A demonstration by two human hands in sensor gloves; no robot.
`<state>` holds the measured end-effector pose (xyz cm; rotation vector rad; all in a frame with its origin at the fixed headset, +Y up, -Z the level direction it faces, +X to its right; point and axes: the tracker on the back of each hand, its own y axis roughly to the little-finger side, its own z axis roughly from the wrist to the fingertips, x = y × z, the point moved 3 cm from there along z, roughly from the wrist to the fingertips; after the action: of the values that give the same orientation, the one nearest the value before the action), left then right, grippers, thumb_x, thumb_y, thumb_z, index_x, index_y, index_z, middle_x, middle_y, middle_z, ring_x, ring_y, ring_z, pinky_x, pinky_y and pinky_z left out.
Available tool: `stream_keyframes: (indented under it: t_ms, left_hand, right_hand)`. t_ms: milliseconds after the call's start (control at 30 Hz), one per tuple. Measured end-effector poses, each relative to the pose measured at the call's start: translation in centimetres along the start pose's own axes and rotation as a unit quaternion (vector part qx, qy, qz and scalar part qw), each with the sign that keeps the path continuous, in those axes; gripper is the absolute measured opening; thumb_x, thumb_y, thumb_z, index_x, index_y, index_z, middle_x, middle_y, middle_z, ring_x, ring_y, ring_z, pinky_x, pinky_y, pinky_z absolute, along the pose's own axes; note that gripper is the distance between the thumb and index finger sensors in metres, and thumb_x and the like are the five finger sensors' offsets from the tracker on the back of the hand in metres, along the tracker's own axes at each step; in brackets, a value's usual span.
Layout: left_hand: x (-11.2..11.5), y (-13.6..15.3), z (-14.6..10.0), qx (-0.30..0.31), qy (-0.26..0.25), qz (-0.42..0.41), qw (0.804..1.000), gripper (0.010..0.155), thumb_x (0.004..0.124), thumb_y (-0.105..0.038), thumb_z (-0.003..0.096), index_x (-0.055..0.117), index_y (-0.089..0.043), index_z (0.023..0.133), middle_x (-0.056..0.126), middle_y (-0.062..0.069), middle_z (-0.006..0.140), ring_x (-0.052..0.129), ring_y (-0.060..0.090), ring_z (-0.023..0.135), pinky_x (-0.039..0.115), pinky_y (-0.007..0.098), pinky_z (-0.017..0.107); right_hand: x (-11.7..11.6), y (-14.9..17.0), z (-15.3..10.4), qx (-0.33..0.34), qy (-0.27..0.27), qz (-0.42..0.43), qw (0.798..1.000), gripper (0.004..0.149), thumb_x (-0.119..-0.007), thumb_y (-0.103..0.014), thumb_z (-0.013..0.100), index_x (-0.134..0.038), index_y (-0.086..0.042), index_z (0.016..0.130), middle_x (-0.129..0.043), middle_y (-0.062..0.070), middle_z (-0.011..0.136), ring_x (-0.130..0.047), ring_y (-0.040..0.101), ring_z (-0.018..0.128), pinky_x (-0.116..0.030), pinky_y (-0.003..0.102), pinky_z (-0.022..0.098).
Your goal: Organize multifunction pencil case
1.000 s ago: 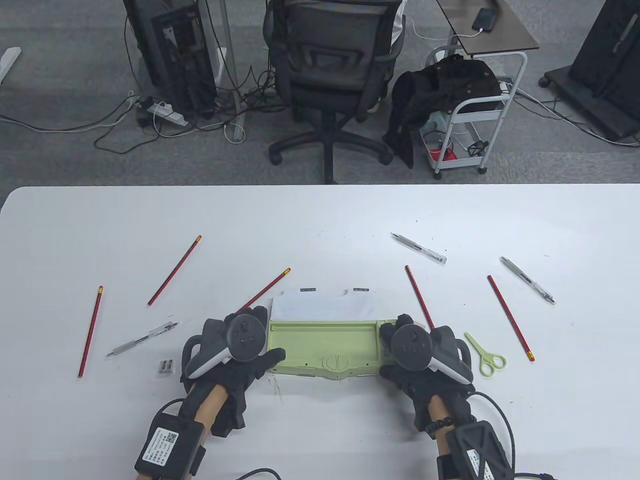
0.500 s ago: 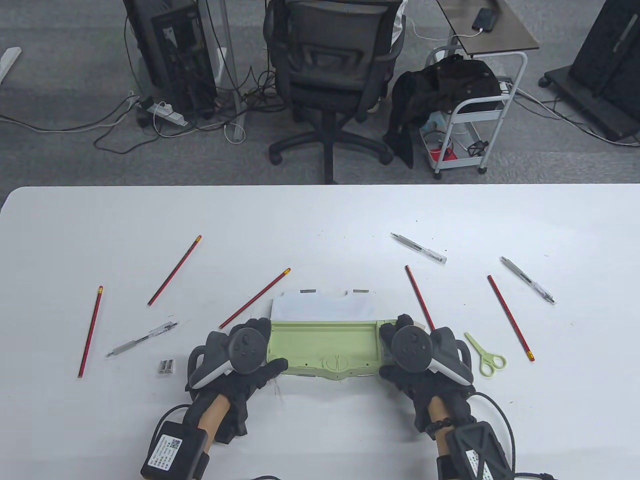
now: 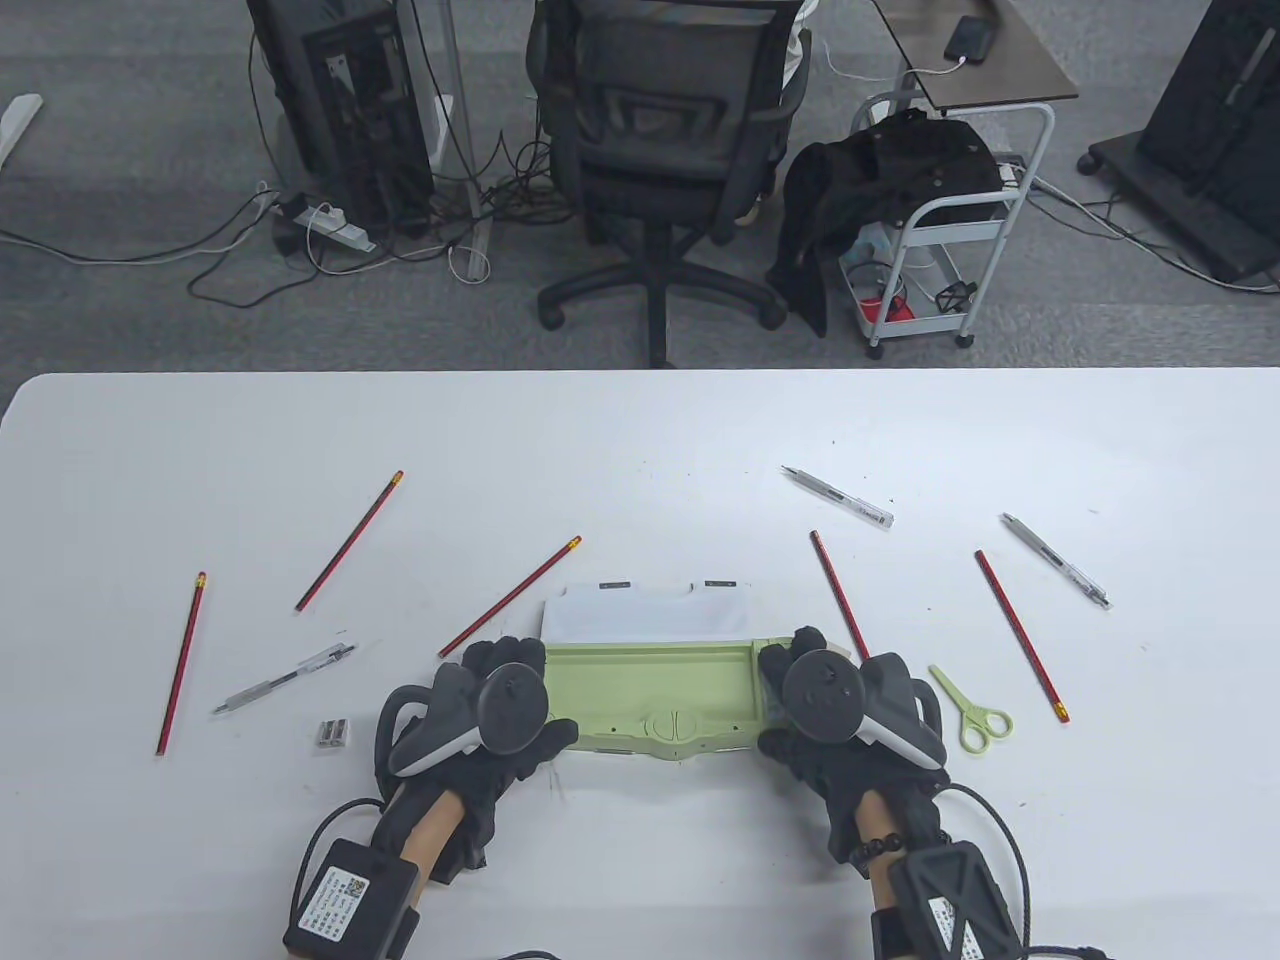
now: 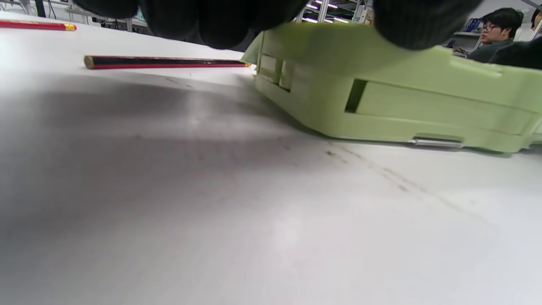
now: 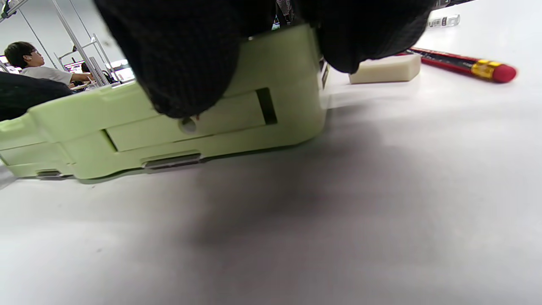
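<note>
Green pencil case (image 3: 650,690) flat on table — left hand (image 3: 495,715), right hand (image 3: 815,700) gripping its ends

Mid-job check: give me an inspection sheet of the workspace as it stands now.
Surface: white table, faint scuff marks near the front edge.
Job's things: green pencil case lying open, white lid panel behind it; five red pencils, e.g.; three pens, e.g.; green scissors; sharpener; eraser beside the case's right end.
Clutter: nothing seen.
Grippers: left hand holds the case's left end; right hand holds its right end.
Cables: glove leads run off the front edge; floor cables and power strip.
Surroundings: office chair, trolley, seated person.
</note>
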<state>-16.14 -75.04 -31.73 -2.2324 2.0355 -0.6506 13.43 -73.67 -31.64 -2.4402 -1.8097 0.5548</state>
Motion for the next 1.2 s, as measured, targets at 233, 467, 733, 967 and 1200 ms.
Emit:
stream_keyframes:
  t_ms: [233, 467, 733, 967, 1200]
  left_hand:
    - [0.1, -0.2, 0.0, -0.003, 0.006, 0.007, 1.000, 0.090, 0.064, -0.059, 0.0495, 0.040, -0.004, 0.115, 0.051, 0.028, 0.121, 0.055, 0.058, 0.108, 0.052, 0.075, 0.070]
    - [0.1, -0.2, 0.0, -0.005, 0.008, 0.007, 1.000, 0.090, 0.064, -0.059, 0.0496, 0.039, -0.004, 0.116, 0.051, 0.028, 0.121, 0.054, 0.058, 0.109, 0.051, 0.075, 0.070]
    - [0.0, -0.2, 0.0, -0.006, 0.006, 0.010, 1.000, 0.090, 0.063, -0.060, 0.0493, 0.039, -0.005, 0.116, 0.051, 0.028, 0.121, 0.054, 0.058, 0.109, 0.052, 0.075, 0.070]
    - [0.0, -0.1, -0.1, -0.011, 0.009, 0.014, 1.000, 0.090, 0.064, -0.060, 0.0492, 0.039, -0.005, 0.116, 0.051, 0.028, 0.121, 0.054, 0.058, 0.109, 0.051, 0.075, 0.070]
    - [0.0, -0.1, -0.1, -0.012, 0.011, 0.017, 1.000, 0.090, 0.064, -0.060, 0.0490, 0.039, -0.005, 0.116, 0.051, 0.028, 0.122, 0.053, 0.058, 0.109, 0.051, 0.075, 0.070]
  right_hand:
    - [2.3, 0.3, -0.8, -0.011, -0.001, 0.000, 1.000, 0.079, -0.081, -0.041, 0.049, -0.046, -0.008, 0.112, -0.030, 0.037, 0.112, -0.044, 0.068, 0.097, -0.048, 0.074, 0.068]
    - [9.9, 6.2, -0.6, -0.113, 0.070, -0.054, 0.990, 0.067, -0.078, -0.040, 0.050, -0.062, -0.006, 0.106, -0.058, 0.032, 0.107, -0.068, 0.059, 0.092, -0.062, 0.067, 0.068]
    - [14.1, 14.7, 2.9, -0.223, 0.098, -0.119, 0.962, 0.061, -0.082, -0.037, 0.049, -0.069, -0.009, 0.101, -0.068, 0.026, 0.103, -0.077, 0.053, 0.088, -0.068, 0.063, 0.067]
    - [13.3, 21.1, 7.1, -0.294, 0.055, -0.171, 0.939, 0.056, -0.085, -0.033, 0.048, -0.073, -0.011, 0.098, -0.074, 0.023, 0.099, -0.083, 0.049, 0.084, -0.074, 0.059, 0.065]
    - [11.5, 25.9, 9.1, -0.331, 0.011, -0.226, 0.916, 0.052, -0.086, -0.031, 0.048, -0.076, -0.013, 0.095, -0.078, 0.020, 0.096, -0.085, 0.045, 0.082, -0.076, 0.056, 0.064]
